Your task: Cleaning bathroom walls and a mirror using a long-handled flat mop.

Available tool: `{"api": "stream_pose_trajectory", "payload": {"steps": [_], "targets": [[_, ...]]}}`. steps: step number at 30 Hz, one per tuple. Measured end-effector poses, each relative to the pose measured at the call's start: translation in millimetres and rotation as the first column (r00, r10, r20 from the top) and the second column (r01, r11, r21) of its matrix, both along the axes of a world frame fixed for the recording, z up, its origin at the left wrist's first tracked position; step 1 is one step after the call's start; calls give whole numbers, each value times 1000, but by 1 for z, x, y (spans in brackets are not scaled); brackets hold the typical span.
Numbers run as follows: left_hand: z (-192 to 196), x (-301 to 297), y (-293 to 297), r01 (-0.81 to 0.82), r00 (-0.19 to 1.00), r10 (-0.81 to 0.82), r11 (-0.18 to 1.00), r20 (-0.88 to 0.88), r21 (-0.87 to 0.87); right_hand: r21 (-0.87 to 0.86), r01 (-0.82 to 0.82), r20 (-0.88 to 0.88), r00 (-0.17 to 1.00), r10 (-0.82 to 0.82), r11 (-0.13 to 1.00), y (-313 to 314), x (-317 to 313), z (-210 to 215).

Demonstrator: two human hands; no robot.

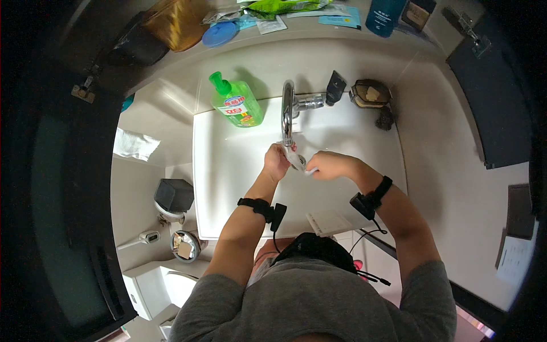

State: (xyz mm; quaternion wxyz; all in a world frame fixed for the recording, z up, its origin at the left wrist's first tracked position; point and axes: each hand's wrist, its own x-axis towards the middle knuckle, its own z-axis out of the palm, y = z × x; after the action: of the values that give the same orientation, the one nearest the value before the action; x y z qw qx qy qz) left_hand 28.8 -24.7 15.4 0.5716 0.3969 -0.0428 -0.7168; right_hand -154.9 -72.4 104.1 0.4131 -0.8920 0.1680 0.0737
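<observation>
Leftward, open sink (231,185) separates left hand (277,163) from rim (195,171).

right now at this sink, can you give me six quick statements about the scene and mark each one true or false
1. The green pump bottle stands left of the chrome faucet. True.
2. The right hand is gripping the faucet. False: the right hand holds a slim whitish object over the white sink.
3. The left hand is by the faucet's spout. True.
4. The black tube is left of the green bottle. False: the black tube is right of the faucet.
5. Each arm wears a black strap. True.
6. The shirt is bright red. False: the shirt is gray.
</observation>
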Motion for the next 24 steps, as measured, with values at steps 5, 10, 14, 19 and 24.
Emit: {"api": "stream_pose_trajectory", "payload": {"steps": [5, 10, 14, 19, 24], "targets": [[34, -14, 7, 218, 894, -235, 972, 382, 88, -35, -8, -28, 1000, 7, 999, -8, 20, -1], [36, -19, 22, 260, 924, -226, 963, 309, -73, -126, 374, 258, 907, -334, 919, -20, 45, -26], [23, -12, 24, 256, 923, -206, 960, 325, -118, 273, 534, 173, 791, -587, 800, -24, 48, -45], [35, -15, 28, -117, 991, 109, 985, -73, -126, 745, 480, 16, 682, -731, 463, -14, 41, -70], [28, -11, 26, -238, 970, 228, 960, -81, -147, 756, 459, 36, 683, -730, 467, 10, 47, -69]]}}
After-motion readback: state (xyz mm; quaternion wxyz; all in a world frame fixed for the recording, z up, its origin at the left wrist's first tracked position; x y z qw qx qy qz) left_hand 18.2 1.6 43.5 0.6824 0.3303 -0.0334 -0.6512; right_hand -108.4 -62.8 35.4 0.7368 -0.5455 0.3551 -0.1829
